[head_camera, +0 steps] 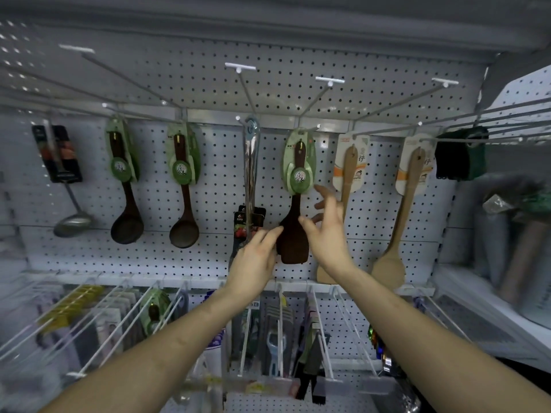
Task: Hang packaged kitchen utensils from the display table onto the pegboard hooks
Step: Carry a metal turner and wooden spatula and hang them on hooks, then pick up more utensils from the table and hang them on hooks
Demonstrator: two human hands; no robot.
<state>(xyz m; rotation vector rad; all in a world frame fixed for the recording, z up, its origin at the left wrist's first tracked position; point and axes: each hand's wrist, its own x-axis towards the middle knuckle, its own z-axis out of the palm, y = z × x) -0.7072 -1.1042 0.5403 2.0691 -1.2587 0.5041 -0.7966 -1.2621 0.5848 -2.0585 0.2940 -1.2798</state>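
We face a white perforated back panel (298, 70) under a grey overhanging top (268, 13), a second perforated panel (524, 87) beside its right edge, in cool, even light.

Dark brown spatula (293, 234) on green card (299, 162), white pegboard (214, 84)

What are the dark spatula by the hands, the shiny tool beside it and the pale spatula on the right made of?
Dark spatula: probably dark-stained wood, matte brown with no shine.
Shiny tool: looks like polished metal, likely steel, because its handle mirrors the light.
Pale spatula: seems to be bare light wood or bamboo, tan and dull.
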